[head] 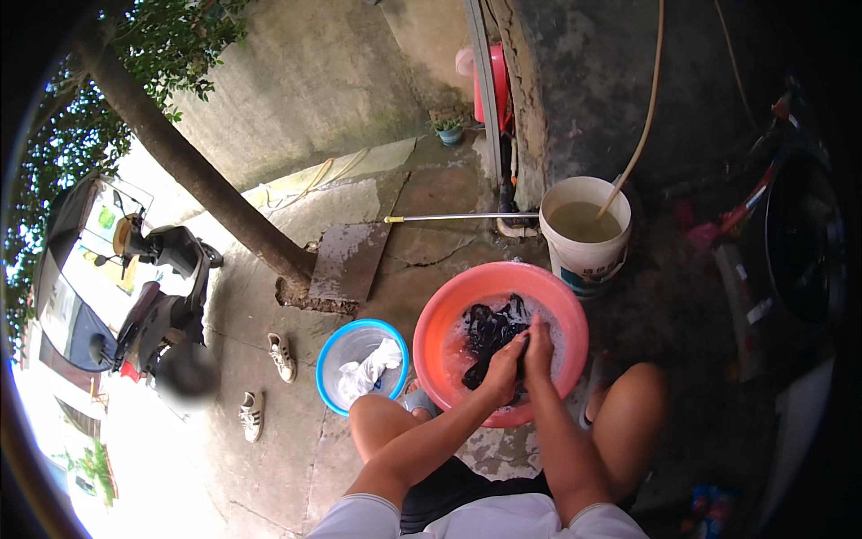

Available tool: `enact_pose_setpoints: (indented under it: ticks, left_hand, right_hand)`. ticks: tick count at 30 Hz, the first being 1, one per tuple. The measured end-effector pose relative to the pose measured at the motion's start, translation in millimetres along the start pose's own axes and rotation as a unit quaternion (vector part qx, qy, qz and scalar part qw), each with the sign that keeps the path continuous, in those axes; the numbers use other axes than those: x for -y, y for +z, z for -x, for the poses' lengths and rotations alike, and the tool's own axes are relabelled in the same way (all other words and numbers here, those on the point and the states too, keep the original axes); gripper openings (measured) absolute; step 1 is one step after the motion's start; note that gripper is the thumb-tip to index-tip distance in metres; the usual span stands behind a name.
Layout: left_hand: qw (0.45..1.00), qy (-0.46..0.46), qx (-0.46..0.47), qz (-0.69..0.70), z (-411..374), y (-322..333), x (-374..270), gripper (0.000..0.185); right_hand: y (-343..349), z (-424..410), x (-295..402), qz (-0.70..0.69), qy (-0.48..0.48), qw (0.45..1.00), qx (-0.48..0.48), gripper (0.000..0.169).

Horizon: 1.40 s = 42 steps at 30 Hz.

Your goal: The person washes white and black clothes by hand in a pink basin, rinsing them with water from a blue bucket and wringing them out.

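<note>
Wet black cloth (pixel 488 330) lies in sudsy water in a coral-pink plastic basin (pixel 431 350) between my knees. My left hand (pixel 504 369) and my right hand (pixel 539 349) are pressed together over the basin's right half, with a bunch of that cloth gripped between them. Much of the bunch is hidden by the palms and fingers. Left of the basin stands a smaller basin with a blue rim (pixel 324 357), and a twisted white cloth (pixel 370 367) rests inside it.
A white plastic bucket (pixel 553 252) of cloudy water, with a hose (pixel 643 135) dipping in, stands behind the pink basin. A metal pole (pixel 465 217) reaches leftward from it. Two sneakers (pixel 283 357), a tree trunk (pixel 195 168) and a scooter (pixel 168 283) are at left.
</note>
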<state>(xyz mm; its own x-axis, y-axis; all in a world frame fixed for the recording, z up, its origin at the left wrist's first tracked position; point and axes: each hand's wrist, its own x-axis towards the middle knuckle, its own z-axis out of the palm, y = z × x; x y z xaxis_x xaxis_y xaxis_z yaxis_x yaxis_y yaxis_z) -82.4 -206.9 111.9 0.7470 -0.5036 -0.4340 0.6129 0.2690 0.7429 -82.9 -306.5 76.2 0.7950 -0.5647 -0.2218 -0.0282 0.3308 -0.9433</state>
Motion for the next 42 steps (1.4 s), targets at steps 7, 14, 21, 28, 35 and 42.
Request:
enact_pose_setpoints:
  ticks: [7,14,21,28,35,42]
  left_hand:
    - [0.968,0.18,-0.097,-0.148,-4.0,-3.8,-46.3,0.063]
    - [0.828,0.328,-0.026,-0.455,18.5,5.0,-14.1,0.047]
    - [0.745,0.43,-0.049,-0.507,17.7,17.2,-31.8,0.03]
    - [0.828,0.331,-0.076,-0.446,14.4,21.5,-35.7,0.049]
    - [0.933,0.245,-0.064,-0.254,13.8,23.2,-40.6,0.046]
    - [0.966,0.166,-0.087,-0.175,8.9,7.3,-44.8,0.042]
  right_hand:
    - [38.9,47.4,-12.3,-0.103,-0.03,0.99,0.09,0.05]
    - [12.9,28.9,30.8,-0.294,0.13,0.947,0.02,0.059]
    - [7.9,7.4,-32.0,-0.611,0.309,0.698,0.21,0.051]
    - [9.9,17.7,-42.6,-0.374,0.167,0.901,0.143,0.047]
    - [21.2,45.4,-10.6,0.227,-0.236,0.942,-0.077,0.036]
    - [25.3,54.8,2.9,0.184,-0.282,0.938,-0.083,0.039]
